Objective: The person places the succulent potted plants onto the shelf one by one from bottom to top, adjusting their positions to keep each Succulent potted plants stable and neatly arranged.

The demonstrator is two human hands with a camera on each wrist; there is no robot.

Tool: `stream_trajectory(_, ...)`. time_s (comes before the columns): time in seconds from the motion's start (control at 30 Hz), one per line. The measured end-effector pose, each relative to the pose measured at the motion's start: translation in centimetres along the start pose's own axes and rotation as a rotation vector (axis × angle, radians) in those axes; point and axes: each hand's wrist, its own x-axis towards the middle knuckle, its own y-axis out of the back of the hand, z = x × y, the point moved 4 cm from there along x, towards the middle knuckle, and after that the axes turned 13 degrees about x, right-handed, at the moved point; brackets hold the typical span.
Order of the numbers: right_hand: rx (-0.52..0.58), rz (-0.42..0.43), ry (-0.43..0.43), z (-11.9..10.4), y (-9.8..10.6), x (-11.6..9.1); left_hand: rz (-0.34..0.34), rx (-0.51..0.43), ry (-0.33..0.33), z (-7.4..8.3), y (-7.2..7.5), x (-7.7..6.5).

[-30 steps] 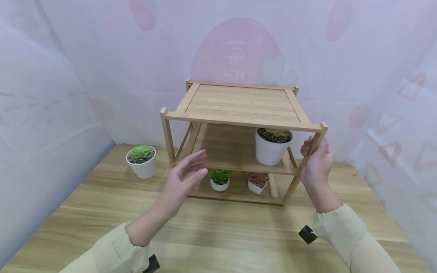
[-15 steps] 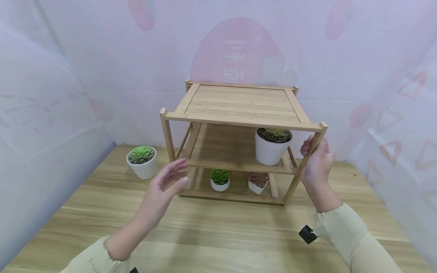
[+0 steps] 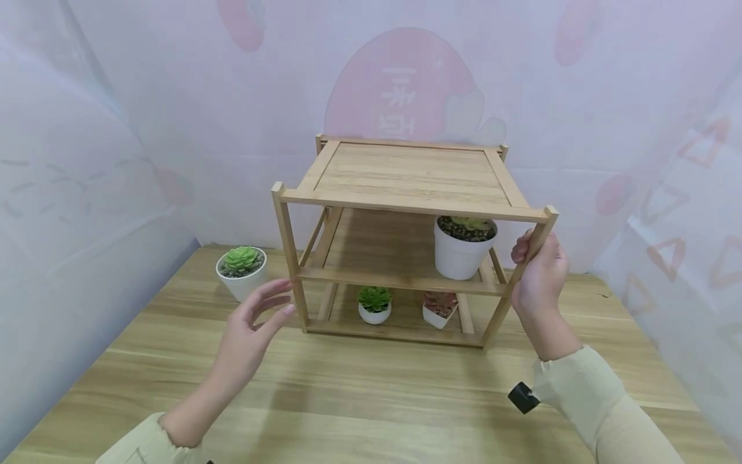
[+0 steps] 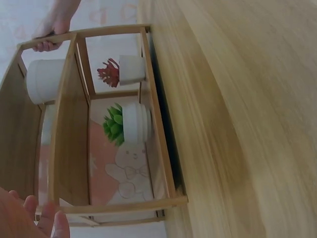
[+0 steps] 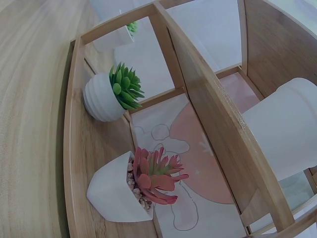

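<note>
A three-tier wooden rack [image 3: 417,174] stands on the table. My right hand [image 3: 540,277] grips its right front post, fingers wrapped round it below the top corner. Beside the left front post is my left hand [image 3: 243,341], its fingers loosely bent and holding nothing, fingertips right at the post. A large white pot [image 3: 460,256] with a pale green succulent sits at the right of the middle shelf. The bottom shelf bears a ribbed white pot [image 5: 103,97] with a green succulent and an angular white pot [image 5: 116,191] with a red one.
Left of the rack, a white pot [image 3: 236,283] with a bright green succulent stands on the wooden table [image 3: 371,399], partly behind my left hand. Printed white cloth [image 3: 243,96] encloses the back and sides.
My left hand has drawn back leftward from the rack's front to the left front post. My right hand keeps its grip, and the rack and pots stay put.
</note>
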Motion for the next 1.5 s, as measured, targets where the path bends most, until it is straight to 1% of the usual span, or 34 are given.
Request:
stream_trajectory(0.13,-0.004,-0.009,0.009,0.0,0.0,-0.1,0.026,0.033,0.016,-0.9,0.4,0.2)
stream_trajectory(0.3,0.007,-0.014,0.015,-0.1,0.0,0.0,0.070,0.010,0.061,-2.1,0.9,0.7)
stream_trajectory(0.43,-0.004,-0.014,0.017,0.0,0.0,0.0,0.144,-0.017,0.092,-3.1,1.3,1.2)
stream_trajectory(0.53,-0.026,-0.010,0.018,-0.1,0.0,-0.1,0.209,-0.050,0.134,-4.0,1.7,1.6)
stream_trajectory(0.7,-0.029,-0.014,0.013,-0.1,0.0,-0.1,0.275,-0.092,0.210,-5.4,2.4,2.3)
stream_trajectory(0.77,-0.028,-0.018,0.012,0.0,0.0,0.0,0.287,-0.110,0.233,-5.9,2.7,2.5)
stream_trajectory(0.83,-0.024,-0.014,0.009,0.0,0.0,0.0,0.300,-0.127,0.241,-6.4,2.8,2.7)
stream_trajectory(0.93,-0.028,-0.009,0.010,0.0,0.1,0.0,0.305,-0.119,0.248,-6.9,3.0,3.0)
stream_trajectory(1.0,-0.029,-0.006,0.009,0.0,0.1,0.0,0.312,-0.090,0.259,-7.3,3.2,3.3)
stream_trajectory(1.07,-0.021,-0.005,0.008,0.0,0.1,0.0,0.317,-0.056,0.288,-7.8,3.5,3.5)
stream_trajectory(1.17,-0.004,0.000,0.002,0.1,0.1,-0.1,0.316,-0.034,0.346,-8.6,3.9,3.8)
stream_trajectory(1.23,0.006,0.002,0.001,0.1,0.1,-0.2,0.305,-0.035,0.370,-9.1,4.1,4.0)
stream_trajectory(1.3,0.001,-0.005,0.008,0.0,0.0,-0.2,0.297,-0.037,0.386,-9.5,4.1,4.2)
stream_trajectory(1.37,-0.003,-0.015,0.015,0.0,0.0,-0.1,0.303,-0.043,0.394,-9.9,4.0,4.4)
stream_trajectory(1.5,-0.001,-0.027,0.017,0.0,0.0,0.0,0.346,-0.035,0.411,-10.3,3.7,4.8)
